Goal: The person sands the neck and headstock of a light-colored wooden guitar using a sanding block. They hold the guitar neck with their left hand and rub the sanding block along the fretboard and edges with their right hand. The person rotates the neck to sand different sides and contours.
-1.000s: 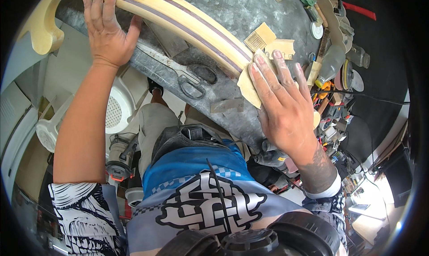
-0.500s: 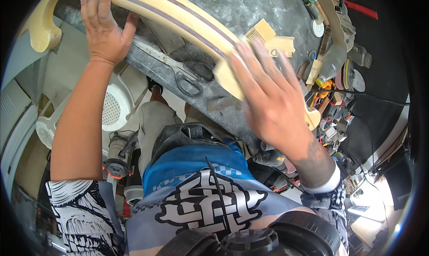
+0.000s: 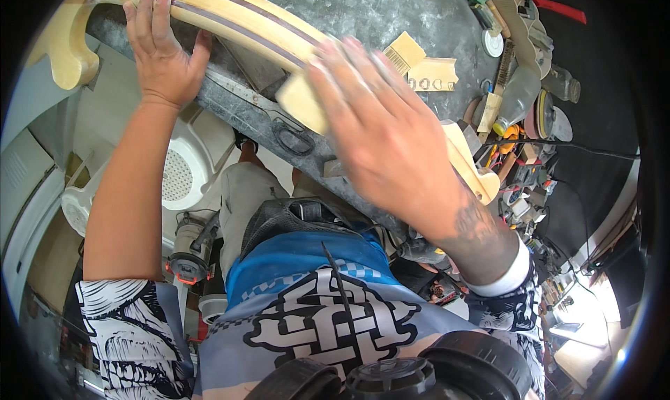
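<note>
A long, curved piece of pale wood with dark lengthwise stripes lies across the grey workbench. Its hooked left end overhangs the bench corner. My left hand rests at the wood's near edge, fingers stretched over it and thumb spread away. Under the fingers and palm of my right hand is a pale yellow pad, perhaps sandpaper, pressed against the striped wood. That hand is slightly blurred and hides most of the pad. The wood's right end shows beyond the hand.
Large scissors lie along the bench's near edge. Torn cardboard pieces are behind my right hand. Clutter lines the right side, with a clear plastic bottle and a round white lid. A white stool stands below, left.
My right hand and the pale yellow pad have slid left along the striped wood. My left hand stays in about the same place on the wood.
</note>
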The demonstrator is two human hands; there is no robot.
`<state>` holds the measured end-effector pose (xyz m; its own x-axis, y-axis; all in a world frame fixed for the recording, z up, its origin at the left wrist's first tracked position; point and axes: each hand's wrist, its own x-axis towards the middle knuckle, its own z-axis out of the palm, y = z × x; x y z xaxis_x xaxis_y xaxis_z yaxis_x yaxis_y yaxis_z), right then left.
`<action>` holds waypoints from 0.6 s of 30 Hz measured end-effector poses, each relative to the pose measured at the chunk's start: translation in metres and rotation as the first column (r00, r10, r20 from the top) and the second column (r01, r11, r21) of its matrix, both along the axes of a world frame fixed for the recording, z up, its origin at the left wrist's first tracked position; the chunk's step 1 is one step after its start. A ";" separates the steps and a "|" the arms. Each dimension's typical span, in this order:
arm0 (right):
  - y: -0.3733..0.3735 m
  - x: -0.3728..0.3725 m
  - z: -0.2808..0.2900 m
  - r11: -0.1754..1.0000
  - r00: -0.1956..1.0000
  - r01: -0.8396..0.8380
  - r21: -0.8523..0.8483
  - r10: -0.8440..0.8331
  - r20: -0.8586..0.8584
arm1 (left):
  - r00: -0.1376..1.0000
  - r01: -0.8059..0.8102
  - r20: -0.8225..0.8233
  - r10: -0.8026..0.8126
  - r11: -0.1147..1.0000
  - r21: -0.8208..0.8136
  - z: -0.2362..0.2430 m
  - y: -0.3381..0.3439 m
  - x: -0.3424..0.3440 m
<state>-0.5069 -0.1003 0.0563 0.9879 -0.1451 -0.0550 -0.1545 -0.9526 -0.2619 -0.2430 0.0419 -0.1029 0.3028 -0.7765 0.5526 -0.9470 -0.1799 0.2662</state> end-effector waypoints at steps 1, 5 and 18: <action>-0.001 0.015 -0.010 1.000 0.998 -0.031 0.000 0.031 0.054 | 1.000 -0.002 0.002 0.002 1.000 0.002 -0.001 0.002 -0.001; -0.005 -0.006 0.006 0.999 0.998 -0.029 0.036 0.030 -0.047 | 0.999 -0.030 0.017 0.029 1.000 0.005 -0.001 0.007 -0.002; -0.003 0.004 0.005 0.999 0.999 -0.024 0.042 0.026 -0.043 | 1.000 -0.031 -0.004 0.031 0.999 0.026 -0.003 0.008 0.000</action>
